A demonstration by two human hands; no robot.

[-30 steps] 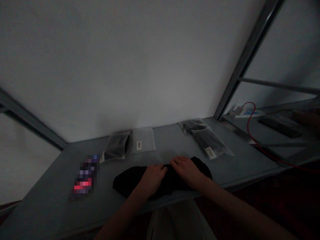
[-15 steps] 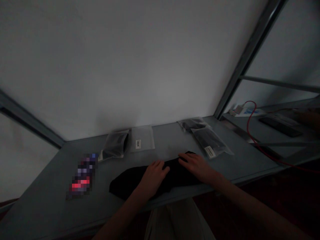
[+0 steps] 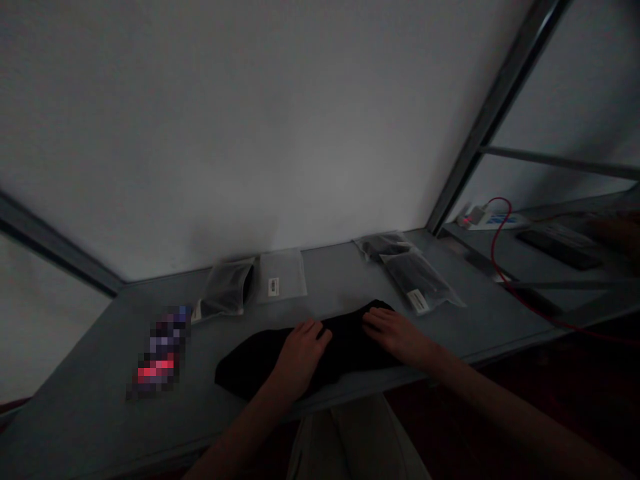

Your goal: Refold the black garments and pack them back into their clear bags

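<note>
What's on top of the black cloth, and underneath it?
The left hand and right hand are on the black cloth. Grey tabletop shows around it; whatever lies directly underneath is covered.

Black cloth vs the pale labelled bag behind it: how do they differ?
Colour: the black cloth is dark; the pale bag is whitish.
Size: the black cloth spreads wider than the pale bag.
Contact: the left hand and right hand touch the black cloth; neither touches the pale bag.
Shared: both lie on the grey table.

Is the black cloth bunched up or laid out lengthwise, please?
Laid out: the black cloth stretches sideways beneath the left hand and right hand.
</note>
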